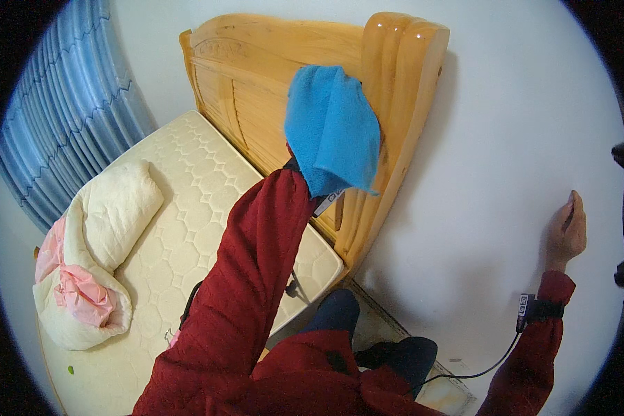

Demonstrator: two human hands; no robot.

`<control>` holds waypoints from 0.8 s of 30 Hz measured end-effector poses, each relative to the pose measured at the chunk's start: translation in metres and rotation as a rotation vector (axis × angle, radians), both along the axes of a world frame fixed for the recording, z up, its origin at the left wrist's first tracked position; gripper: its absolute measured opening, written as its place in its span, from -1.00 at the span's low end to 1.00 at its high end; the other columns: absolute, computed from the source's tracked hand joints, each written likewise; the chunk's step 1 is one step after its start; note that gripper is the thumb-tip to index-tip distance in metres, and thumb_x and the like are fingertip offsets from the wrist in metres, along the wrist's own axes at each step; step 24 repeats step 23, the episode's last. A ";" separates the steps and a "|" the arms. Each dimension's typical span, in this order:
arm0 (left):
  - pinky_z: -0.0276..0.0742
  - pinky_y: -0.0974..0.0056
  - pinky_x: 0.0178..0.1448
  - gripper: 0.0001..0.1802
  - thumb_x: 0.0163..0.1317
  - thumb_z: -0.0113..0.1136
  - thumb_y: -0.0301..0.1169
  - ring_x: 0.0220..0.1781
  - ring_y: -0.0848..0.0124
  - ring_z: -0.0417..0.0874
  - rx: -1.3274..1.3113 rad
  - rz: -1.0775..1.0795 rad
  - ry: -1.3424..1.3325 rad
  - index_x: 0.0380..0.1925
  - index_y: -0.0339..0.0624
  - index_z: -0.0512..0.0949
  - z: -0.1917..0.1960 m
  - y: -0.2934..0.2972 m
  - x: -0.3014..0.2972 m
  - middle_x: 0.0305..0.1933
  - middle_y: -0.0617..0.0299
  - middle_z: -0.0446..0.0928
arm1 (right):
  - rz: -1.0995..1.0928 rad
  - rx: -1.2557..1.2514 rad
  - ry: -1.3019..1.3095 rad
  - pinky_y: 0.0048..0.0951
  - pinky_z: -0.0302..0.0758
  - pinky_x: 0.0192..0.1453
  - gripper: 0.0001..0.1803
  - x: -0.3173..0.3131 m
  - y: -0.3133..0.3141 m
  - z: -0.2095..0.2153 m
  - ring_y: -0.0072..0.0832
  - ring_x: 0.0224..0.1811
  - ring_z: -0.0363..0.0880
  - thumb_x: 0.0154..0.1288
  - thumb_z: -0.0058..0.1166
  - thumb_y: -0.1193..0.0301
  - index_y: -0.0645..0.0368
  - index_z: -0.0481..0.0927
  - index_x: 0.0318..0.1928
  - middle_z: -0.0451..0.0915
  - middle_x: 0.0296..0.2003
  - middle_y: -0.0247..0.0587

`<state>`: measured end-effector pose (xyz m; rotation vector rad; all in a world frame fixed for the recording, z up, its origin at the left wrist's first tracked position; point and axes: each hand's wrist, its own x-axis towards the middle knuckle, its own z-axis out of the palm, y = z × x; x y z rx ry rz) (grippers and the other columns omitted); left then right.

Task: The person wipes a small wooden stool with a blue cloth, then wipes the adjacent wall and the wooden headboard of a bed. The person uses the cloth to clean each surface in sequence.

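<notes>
A blue cloth (331,128) covers my left hand, which holds it up against the wooden headboard (277,59) near its thick rounded right post (403,76). Under the cloth the fingers are hidden. The red left sleeve (256,243) reaches forward over the bed's corner. Off to the right, my right hand (567,232) is raised close to the white wall, its fingers stretched upward and slightly cupped, with nothing seen in it. Whether it touches the wall I cannot tell. A small dark device (525,312) with a cable is strapped at the right wrist.
A bare cream mattress (187,229) lies left of my arm. On it are a bundled cream quilt (121,208) and pink fabric (87,295). Blue curtains (73,104) hang at the far left. The white wall (492,139) runs along the right, above the floor by my legs (336,312).
</notes>
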<state>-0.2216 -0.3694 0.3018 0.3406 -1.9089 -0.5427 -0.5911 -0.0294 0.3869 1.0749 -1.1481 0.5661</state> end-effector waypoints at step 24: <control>0.50 0.29 -0.17 -0.84 0.32 0.02 -0.34 -0.24 0.39 0.53 0.128 -0.580 -0.016 -0.22 -0.19 0.46 0.191 0.030 0.019 -0.33 0.22 0.50 | -0.070 0.012 -0.025 -0.48 0.61 -0.29 -0.76 -0.019 0.003 -0.011 -0.40 -0.33 0.68 0.31 0.02 0.54 0.28 0.58 -0.03 0.67 -0.19 -0.09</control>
